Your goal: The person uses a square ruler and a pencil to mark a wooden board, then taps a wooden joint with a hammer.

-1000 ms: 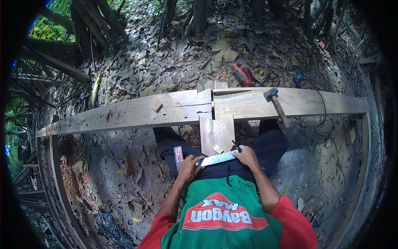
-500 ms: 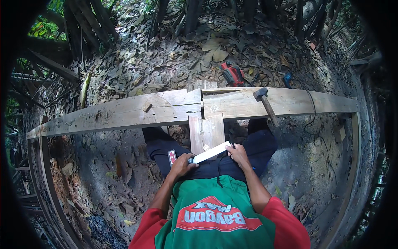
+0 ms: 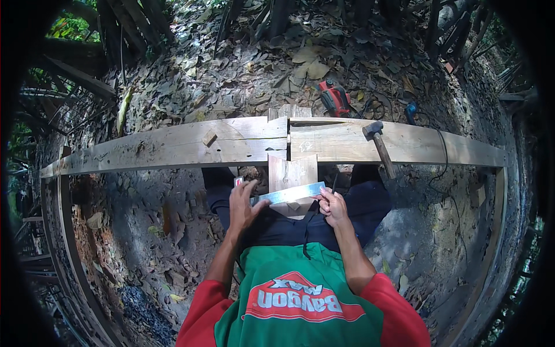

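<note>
In front of my lap, a flat silvery metal strip (image 3: pixel 289 194), like a ruler or the blade of a square, is tilted up to the right. My left hand (image 3: pixel 241 205) curves loosely about its left end, thumb along the lower edge and fingers above. A small red-and-white piece (image 3: pixel 238 181) shows past those fingertips; whether it joins the strip is hidden. My right hand (image 3: pixel 333 207) pinches the right end, with a thin dark stick (image 3: pixel 335 181) rising from the fingers. Under the strip, a short notched board (image 3: pixel 293 169) extends from the long beam toward me.
Two timbers meet in a long beam (image 3: pixel 191 141) across my front. A small wood block (image 3: pixel 209 137) and a hammer (image 3: pixel 380 146) lie on it. Beyond, a red power tool (image 3: pixel 334 98) and a blue tool (image 3: pixel 411 111) with a cable sit on leaf litter (image 3: pixel 243 81).
The metal strip has moved away from me, over the notched board, and tilts less. Both hands moved with it, and my left fingers have loosened. The view has shifted slightly.
</note>
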Action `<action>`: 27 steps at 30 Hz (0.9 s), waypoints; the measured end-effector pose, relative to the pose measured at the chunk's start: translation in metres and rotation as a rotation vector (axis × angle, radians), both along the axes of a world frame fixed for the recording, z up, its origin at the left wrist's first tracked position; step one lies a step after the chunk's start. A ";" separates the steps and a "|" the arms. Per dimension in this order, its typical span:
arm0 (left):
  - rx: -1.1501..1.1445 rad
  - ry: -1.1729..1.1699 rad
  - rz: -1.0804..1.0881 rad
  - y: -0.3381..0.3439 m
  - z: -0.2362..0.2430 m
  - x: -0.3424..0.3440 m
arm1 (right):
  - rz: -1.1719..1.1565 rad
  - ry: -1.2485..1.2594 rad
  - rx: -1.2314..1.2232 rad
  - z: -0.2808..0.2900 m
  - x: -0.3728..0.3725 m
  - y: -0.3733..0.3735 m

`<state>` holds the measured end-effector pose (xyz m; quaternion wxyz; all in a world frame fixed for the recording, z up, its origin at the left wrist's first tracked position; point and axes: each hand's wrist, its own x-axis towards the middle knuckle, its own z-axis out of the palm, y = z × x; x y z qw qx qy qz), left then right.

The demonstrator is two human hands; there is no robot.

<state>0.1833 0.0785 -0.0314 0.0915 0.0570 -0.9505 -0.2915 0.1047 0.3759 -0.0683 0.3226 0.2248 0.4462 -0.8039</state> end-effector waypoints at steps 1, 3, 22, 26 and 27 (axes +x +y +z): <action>0.025 0.022 0.164 -0.006 -0.003 -0.005 | -0.004 0.025 -0.021 0.006 -0.004 -0.002; 0.357 -0.086 0.424 -0.022 -0.008 -0.018 | -0.035 0.037 -0.055 0.005 -0.012 -0.005; 1.134 -0.337 0.637 -0.080 -0.044 -0.128 | 0.187 0.046 0.464 -0.025 -0.127 -0.053; 1.094 -0.360 0.654 -0.085 -0.046 -0.154 | 0.185 -0.031 0.491 -0.033 -0.141 -0.057; 1.089 -0.362 0.657 -0.084 -0.045 -0.160 | 0.188 -0.052 0.504 -0.033 -0.144 -0.057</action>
